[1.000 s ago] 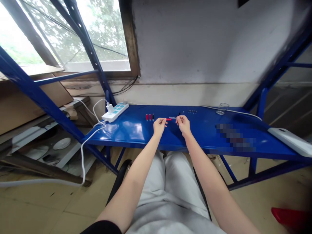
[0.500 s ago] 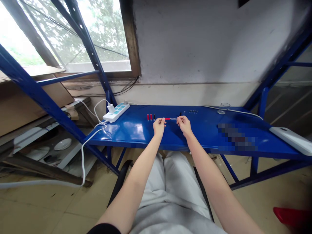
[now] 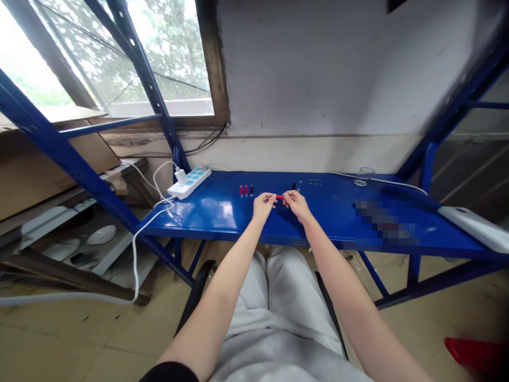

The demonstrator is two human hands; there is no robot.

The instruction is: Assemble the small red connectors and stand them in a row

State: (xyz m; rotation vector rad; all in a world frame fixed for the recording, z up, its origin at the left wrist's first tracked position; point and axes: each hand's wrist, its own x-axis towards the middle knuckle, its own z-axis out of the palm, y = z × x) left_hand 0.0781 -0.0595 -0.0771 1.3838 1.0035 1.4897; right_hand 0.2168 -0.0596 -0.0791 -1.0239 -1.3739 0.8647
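Between my two hands a slim red tube (image 3: 280, 197) lies level above the front half of the blue table (image 3: 214, 212). My left hand (image 3: 262, 206) pinches its left end. The fingers of my right hand (image 3: 297, 203) are closed at the right end, covering whatever clear part is there. To the left of my hands stand two red tubes (image 3: 244, 191) and a black tube (image 3: 252, 190), each with a clear lower end. Just beyond my right hand are another black tube (image 3: 294, 186) and a small clear piece (image 3: 299, 184).
Several tiny pieces (image 3: 315, 182) form a row farther back. A clear glass (image 3: 363, 176) stands near the wall. At the left end lies a white power strip (image 3: 190, 183) with cables; a blurred dark object (image 3: 384, 222) and a white board (image 3: 475, 228) are on the right.
My hands have come closer together along the red tube. The clear length that showed between it and my right hand is now out of sight.
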